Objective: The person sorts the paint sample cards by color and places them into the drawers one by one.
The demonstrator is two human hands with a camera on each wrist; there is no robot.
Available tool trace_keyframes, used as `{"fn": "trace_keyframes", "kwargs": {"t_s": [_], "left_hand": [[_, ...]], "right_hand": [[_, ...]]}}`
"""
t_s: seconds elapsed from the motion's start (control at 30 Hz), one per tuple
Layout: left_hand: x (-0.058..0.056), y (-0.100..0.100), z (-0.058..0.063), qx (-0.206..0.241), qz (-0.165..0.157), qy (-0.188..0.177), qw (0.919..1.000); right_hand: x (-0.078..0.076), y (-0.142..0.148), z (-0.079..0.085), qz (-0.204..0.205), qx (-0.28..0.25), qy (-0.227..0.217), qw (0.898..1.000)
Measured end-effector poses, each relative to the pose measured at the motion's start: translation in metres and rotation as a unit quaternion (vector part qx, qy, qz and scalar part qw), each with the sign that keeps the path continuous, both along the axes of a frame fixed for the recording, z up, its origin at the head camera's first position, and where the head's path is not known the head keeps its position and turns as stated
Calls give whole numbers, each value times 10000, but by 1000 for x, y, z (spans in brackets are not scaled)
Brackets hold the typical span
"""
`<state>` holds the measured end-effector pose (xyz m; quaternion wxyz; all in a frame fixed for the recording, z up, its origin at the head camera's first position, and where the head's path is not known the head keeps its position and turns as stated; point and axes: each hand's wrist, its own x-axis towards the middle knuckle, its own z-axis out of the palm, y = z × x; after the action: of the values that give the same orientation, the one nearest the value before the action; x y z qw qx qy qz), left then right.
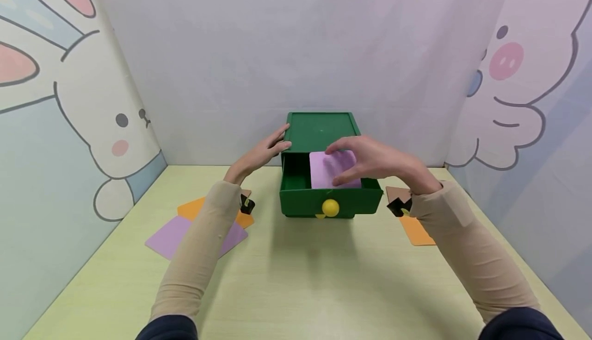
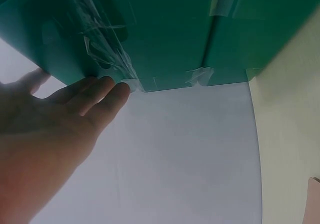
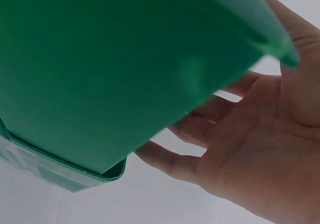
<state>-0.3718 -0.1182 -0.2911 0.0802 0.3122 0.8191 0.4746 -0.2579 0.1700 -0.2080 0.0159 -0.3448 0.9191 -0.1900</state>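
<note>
My left hand [image 1: 261, 154], fingers straight, touched the green box [image 1: 321, 129]; under my right hand [image 1: 376, 159], spread loosely, was a purple card [image 1: 320, 172] in the drawer [image 1: 298, 202].

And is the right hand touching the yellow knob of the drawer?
Apart. The head view shows the right hand above the drawer, with a strip of green front visible between its thumb and the yellow knob.

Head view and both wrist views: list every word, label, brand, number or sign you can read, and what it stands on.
None: no readable words, labels, brands, numbers or signs in any view.
The green box, its drawer, yellow knob, lilac card and cartoon wall drawings show no lettering.
</note>
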Motion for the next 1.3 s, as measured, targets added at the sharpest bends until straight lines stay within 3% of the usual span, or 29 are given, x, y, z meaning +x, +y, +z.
{"fn": "trace_keyframes", "kwargs": {"t_s": [0.2, 0.37, 0.5, 0.67, 0.83, 0.93, 1.1, 1.2, 1.3], "left_hand": [[0, 0, -1, 45, 7, 49, 10000], [1, 1, 0, 62, -11, -2, 10000], [8, 3, 7, 130, -64, -109, 9998], [20, 4, 14, 137, 16, -83, 9999], [15, 0, 2, -12, 386, 345, 9987], [17, -7, -4, -232, 637, 564, 9961], [32, -26, -16, -967, 945, 677, 9885], [44, -38, -28, -1610, 950, 598, 9805], [57, -49, -39, -2321, 963, 462, 9668]], "right_hand": [[-3, 2, 0, -29, -240, -26, 9997], [-12, 14, 0, -502, -842, 119, 9951], [-32, 33, -6, -960, -1383, 97, 9857], [-61, 60, -22, -1292, -1758, -572, 9742], [-78, 80, -38, -1226, -1815, -1523, 9638], [-84, 86, -46, -1015, -1845, -1860, 9597], [-89, 89, -52, -795, -1929, -1986, 9576], [-90, 89, -53, -793, -1910, -2001, 9577], [-90, 90, -53, -771, -1938, -2007, 9572]]}}
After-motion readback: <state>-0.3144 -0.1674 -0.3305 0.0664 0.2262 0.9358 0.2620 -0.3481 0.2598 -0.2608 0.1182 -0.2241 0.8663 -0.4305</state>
